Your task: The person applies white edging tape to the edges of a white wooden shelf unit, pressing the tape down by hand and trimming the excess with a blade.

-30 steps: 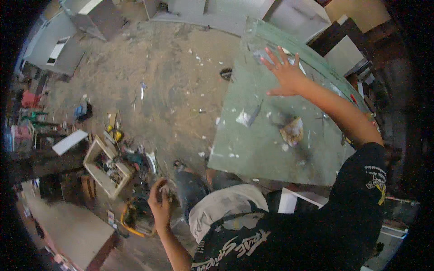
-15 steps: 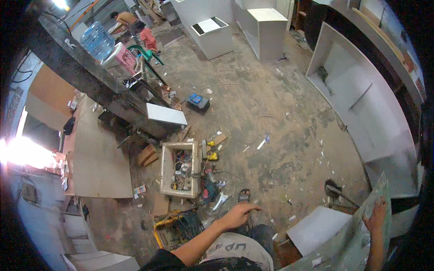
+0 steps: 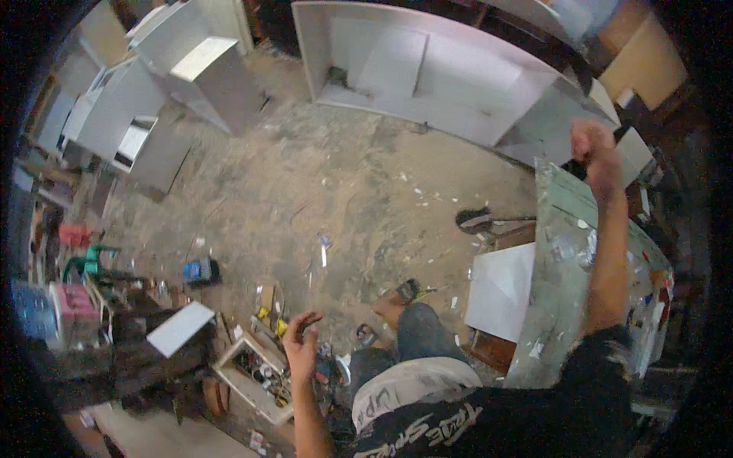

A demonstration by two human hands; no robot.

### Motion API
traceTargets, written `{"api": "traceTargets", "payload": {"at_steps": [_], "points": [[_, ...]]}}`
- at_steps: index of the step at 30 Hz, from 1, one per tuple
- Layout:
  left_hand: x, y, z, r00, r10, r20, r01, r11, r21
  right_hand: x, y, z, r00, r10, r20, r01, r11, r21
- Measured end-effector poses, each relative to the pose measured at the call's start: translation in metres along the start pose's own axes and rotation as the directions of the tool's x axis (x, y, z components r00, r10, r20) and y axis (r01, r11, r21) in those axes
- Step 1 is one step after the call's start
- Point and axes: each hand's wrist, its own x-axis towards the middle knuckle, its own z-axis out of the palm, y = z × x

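My left hand [image 3: 301,345] is in the air at the lower middle, holding nothing, its fingers loosely bent and the thumb apart. Beside and below it a wooden box [image 3: 248,374] of jumbled tools and small parts stands on the floor. My right arm stretches out over a worn, pale green tabletop [image 3: 561,202] littered with scraps. Motion smears my right hand [image 3: 595,149], which is raised past the table's far part, near a grey panel of a cabinet. Its fingers look curled, but whether anything is in them cannot be made out.
A long white cabinet carcass [image 3: 458,69] lies across the back. Next to the table are a white panel [image 3: 500,294] and a dark-bristled brush [image 3: 473,220]. Left stand grey cabinets [image 3: 221,91], a blue-topped toolbox [image 3: 200,271] and a white board [image 3: 181,328]. Scraps dot the floor.
My view has swung to the right. My right hand has left the green tabletop's edge and risen toward the cabinet. My left hand has turned from pointing sideways to upward.
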Motion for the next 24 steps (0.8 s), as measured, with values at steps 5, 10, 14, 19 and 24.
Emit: {"api": "traceTargets", "payload": {"at_steps": [5, 10, 14, 19, 24], "points": [[0.098, 0.064, 0.161, 0.978, 0.096, 0.188, 0.015, 0.856, -0.517, -0.125, -0.003, 0.113, 0.957, -0.243, 0.161, 0.175, 0.92, 0.351], [0.131, 0.092, 0.276, 0.757, 0.212, 0.618, -0.194, 0.976, -0.097, -0.231, 0.037, 0.215, 0.924, 0.095, 0.371, -0.276, 0.837, 0.473], [0.08, 0.078, 0.367, 0.408, 0.032, 0.913, -0.157, 0.987, 0.035, -0.285, 0.064, 0.195, 0.819, 0.548, 0.173, -0.522, 0.584, 0.622], [0.008, 0.076, 0.445, -0.07, -0.109, 0.992, -0.129, 0.987, 0.099, -0.317, 0.101, 0.138, 0.463, 0.88, -0.109, -0.309, 0.276, 0.91], [-0.013, 0.049, 0.508, -0.393, -0.214, 0.894, -0.245, 0.962, 0.123, -0.42, 0.136, -0.066, 0.751, 0.623, -0.218, 0.229, 0.064, 0.971]]}}
